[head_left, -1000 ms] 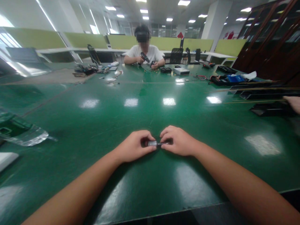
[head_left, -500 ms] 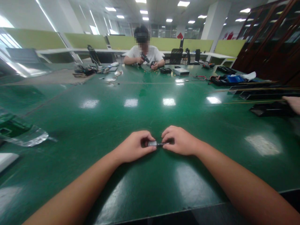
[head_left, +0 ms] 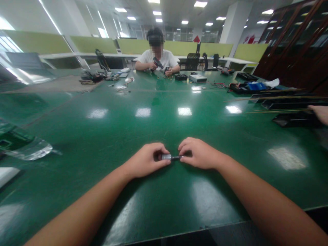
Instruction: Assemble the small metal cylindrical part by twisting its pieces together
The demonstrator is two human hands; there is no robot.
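Observation:
Between thumb and fingers, my left hand grips a small silver cylinder lying level just above or on the green table. From its right end a thin dark rod sticks out. My right hand is closed in a pinch around the far end of that rod, which its fingertips partly cover. Whether rod and cylinder are one piece, I cannot tell. Both hands rest near the table's front, a short gap apart.
The green table stretches ahead. A clear plastic package lies at left, black trays at right near another person's hand. Across the table a person holds a power drill. Tools and small parts lie along the far side.
My right hand has shifted slightly to the right, and a little more of the dark rod shows between the hands. My left hand stays put around the cylinder.

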